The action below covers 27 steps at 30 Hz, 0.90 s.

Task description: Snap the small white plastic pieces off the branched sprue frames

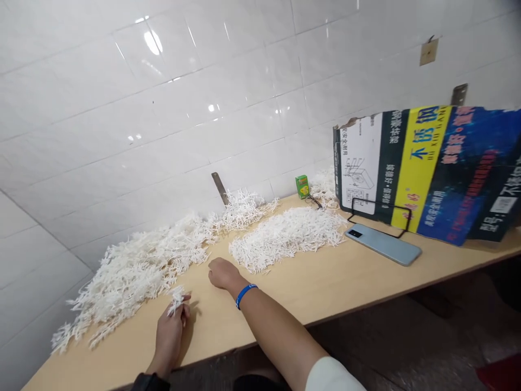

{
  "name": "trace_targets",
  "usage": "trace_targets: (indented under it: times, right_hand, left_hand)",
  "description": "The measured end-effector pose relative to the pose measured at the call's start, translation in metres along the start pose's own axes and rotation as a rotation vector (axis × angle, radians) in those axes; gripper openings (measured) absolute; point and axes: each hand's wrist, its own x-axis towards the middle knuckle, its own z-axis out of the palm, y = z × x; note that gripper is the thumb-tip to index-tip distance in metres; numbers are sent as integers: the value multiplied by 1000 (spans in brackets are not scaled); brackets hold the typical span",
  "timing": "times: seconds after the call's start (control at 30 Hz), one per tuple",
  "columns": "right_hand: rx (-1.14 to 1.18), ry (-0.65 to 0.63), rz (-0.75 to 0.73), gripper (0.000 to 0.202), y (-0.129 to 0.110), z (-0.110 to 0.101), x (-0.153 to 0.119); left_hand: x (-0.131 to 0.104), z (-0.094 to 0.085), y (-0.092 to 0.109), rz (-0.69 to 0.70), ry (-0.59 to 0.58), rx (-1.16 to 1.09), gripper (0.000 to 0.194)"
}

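Note:
My left hand [171,327] is closed on a small clump of white branched pieces [176,300], held just above the front of the table. My right hand [223,273], a blue wristband [245,295] on its wrist, is curled low over the tabletop between two heaps. Its fingers are turned away, so whatever they hold is hidden. To the left spreads a large loose heap of similar white pieces [150,260], reaching back along the wall. A flatter, denser pile of white pieces [288,237] lies right of my right hand.
A grey-blue phone [385,244] lies by a black wire stand [407,220]. Behind them stands a large printed cardboard sheet [423,174]. A small green box [302,187] is near the tiled wall [244,136]. A metal bracket [220,187] rises at the table's [293,293] back edge.

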Motion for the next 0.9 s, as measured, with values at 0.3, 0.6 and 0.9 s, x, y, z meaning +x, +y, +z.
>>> trace_targets:
  times: [0.3, 0.6, 0.9]
  right_hand:
    - [-31, -141, -287, 47, -7, -16, -73]
    - [-40, 92, 170, 52, 1, -58, -265]
    - [-67, 483, 461, 35, -10, -31, -312]
  left_hand:
    - [-1, 5, 7, 6, -115, 47, 36]
    - [22, 95, 81, 552, -647, 85, 34]
    - [5, 152, 70, 589, -818, -66, 30]
